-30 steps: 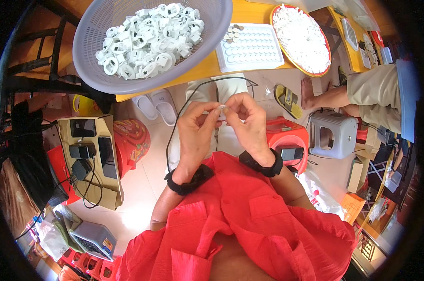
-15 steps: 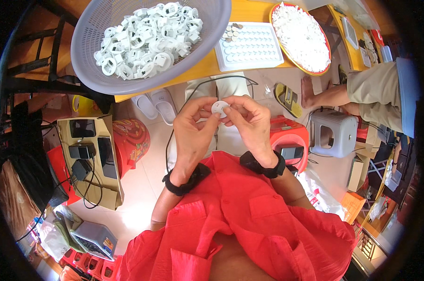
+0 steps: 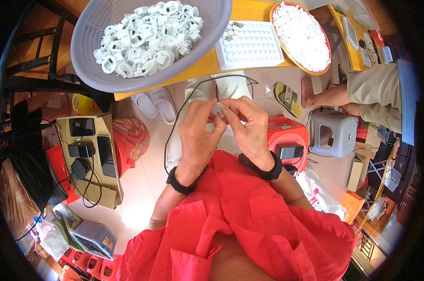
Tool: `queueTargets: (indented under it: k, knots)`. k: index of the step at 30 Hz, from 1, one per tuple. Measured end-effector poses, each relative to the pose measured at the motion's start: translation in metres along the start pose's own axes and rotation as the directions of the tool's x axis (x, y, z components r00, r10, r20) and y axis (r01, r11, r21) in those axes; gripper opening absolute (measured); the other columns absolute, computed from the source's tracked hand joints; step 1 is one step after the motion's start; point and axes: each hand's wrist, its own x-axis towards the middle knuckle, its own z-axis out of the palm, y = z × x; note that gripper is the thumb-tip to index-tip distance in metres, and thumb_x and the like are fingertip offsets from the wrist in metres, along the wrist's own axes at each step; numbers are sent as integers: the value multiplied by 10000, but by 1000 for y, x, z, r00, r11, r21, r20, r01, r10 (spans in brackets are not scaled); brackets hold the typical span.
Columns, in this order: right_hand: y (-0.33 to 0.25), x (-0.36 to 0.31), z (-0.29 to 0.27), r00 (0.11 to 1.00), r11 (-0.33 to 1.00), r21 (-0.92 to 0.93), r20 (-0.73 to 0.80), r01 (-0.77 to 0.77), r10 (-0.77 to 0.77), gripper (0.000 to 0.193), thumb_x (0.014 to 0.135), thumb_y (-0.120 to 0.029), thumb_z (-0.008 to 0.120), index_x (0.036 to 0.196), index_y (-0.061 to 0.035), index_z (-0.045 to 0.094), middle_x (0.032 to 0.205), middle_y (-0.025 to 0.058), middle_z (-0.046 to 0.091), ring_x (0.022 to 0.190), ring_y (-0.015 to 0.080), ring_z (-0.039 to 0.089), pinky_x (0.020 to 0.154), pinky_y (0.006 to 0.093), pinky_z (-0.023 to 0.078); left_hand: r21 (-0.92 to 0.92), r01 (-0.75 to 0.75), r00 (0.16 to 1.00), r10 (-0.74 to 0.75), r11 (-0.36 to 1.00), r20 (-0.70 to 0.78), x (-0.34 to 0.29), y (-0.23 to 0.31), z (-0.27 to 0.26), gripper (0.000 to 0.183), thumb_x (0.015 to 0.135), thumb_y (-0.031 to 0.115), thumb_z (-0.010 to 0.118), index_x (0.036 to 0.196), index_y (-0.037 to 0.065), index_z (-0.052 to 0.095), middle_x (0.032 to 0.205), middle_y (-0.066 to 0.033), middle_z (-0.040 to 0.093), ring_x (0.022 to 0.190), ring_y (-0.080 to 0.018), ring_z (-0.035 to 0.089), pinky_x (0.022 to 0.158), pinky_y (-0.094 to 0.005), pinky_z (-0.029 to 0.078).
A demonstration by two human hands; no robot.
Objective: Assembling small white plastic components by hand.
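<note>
- Currently your right hand (image 3: pixel 250 126) pinches a small white disc (image 3: pixel 219 110) between its thumb and bent fingers, near the right edge of the piece.
- Your left hand (image 3: pixel 197 131) curls in from the left, its fingertips at the disc's far-left edge; you cannot tell from this view whether they grip it or only touch it.
- The disc sits tilted between your two hands, above your light trousers and near of the yellow table (image 3: pixel 208 66).
- At the far left, you have a grey-purple basket (image 3: pixel 86 47) on the table, holding a heap of white plastic parts (image 3: pixel 151 40).
- Right of the basket lies a white tray (image 3: pixel 254 65) with rows of round recesses; small round pieces (image 3: pixel 232 31) cluster at its far-left corner.
- Farther right, a round red-rimmed tray (image 3: pixel 328 58) carries a pile of small white pieces (image 3: pixel 300 37).
- A black cable (image 3: pixel 172 136) loops around the far side of your hands and runs down to your left wristband (image 3: pixel 184 187).
- To your right stand a red stool (image 3: pixel 287 123) and a grey stool (image 3: pixel 345 136).
</note>
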Motion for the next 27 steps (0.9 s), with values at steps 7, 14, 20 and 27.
queueTargets:
  k: [7,14,20,27]
  knots:
    - [3,-1,1,1000,999,-24,-2,-24,24,128,774,30,583,894,14,624,690,102,559,567,163,550,517,262,433,22,-88,996,88,996,9,-2,-11,4,309,658,-73,586,964,-29,589,800,-102,542,593,-192,586,517,-288,488]
    - [13,-2,5,999,1000,0,-30,-13,13,114,774,27,587,882,12,623,682,98,565,545,150,530,500,262,423,74,-107,994,104,991,42,-1,-17,3,308,658,-71,588,962,-24,596,805,-100,548,603,-204,591,510,-290,485]
    - [11,-5,2,992,991,58,-16,-125,126,87,793,11,594,875,9,623,713,73,597,572,108,549,526,233,450,-24,-59,997,60,998,45,-1,-17,1,325,675,-69,586,994,-10,604,833,-99,557,635,-192,601,536,-282,500]
    - [4,-2,2,974,895,385,69,-226,216,127,846,-10,565,964,36,577,824,60,642,689,94,612,623,222,516,-549,346,937,-247,761,249,2,-16,-12,317,759,-74,537,1063,-5,593,887,-46,559,829,-116,563,699,-249,499]
